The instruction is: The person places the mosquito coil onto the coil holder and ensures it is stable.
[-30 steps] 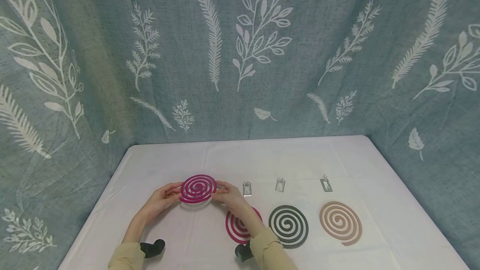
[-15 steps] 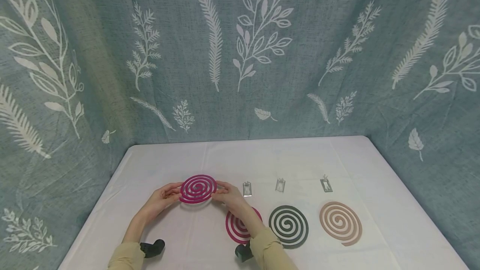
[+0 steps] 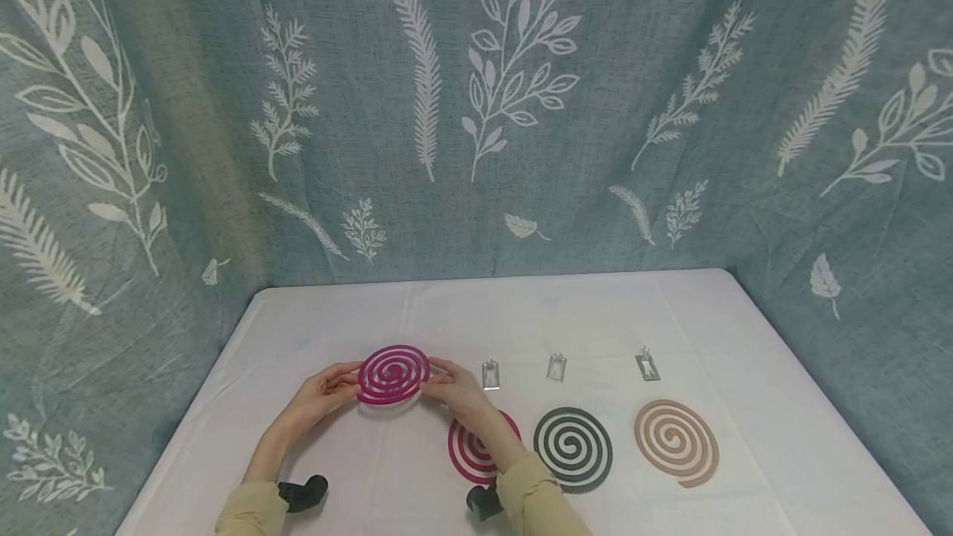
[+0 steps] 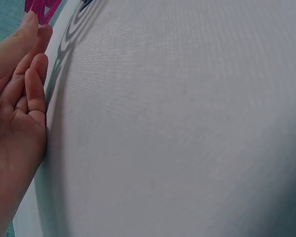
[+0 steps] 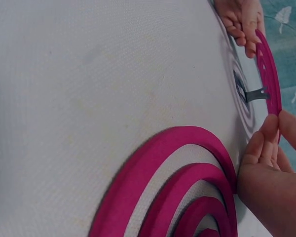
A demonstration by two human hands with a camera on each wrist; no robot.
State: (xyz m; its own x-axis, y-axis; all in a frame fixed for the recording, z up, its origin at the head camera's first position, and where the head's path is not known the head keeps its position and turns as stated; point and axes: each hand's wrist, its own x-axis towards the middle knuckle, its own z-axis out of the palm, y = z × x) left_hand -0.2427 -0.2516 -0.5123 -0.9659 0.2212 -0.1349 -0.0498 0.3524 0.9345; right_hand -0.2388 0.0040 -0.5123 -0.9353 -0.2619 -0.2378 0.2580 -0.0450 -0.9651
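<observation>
In the head view, my left hand (image 3: 323, 394) and right hand (image 3: 457, 395) pinch opposite edges of a magenta mosquito coil (image 3: 395, 372). It is held a little above the white tabletop, slightly tilted. Beneath its middle, the right wrist view shows a thin metal coil stand (image 5: 257, 95), with the base near the cloth. Thumb and fingers of the right hand meet on the near rim there. In the left wrist view only a corner of the coil shows past my left fingertips (image 4: 32, 19). A second magenta coil (image 5: 138, 173) lies flat below my right forearm, which partly hides it.
Farther right lie a dark green coil (image 3: 572, 445) and a tan coil (image 3: 673, 438). Behind them are three small metal stands (image 3: 491, 366) in a loose row. The white table (image 3: 417, 313) ends at a patterned teal curtain (image 3: 447, 222). Dark devices (image 3: 305, 493) sit at both wrists.
Almost nothing differs. The held coil's far edge tips up very slightly, while both hands keep their place.
</observation>
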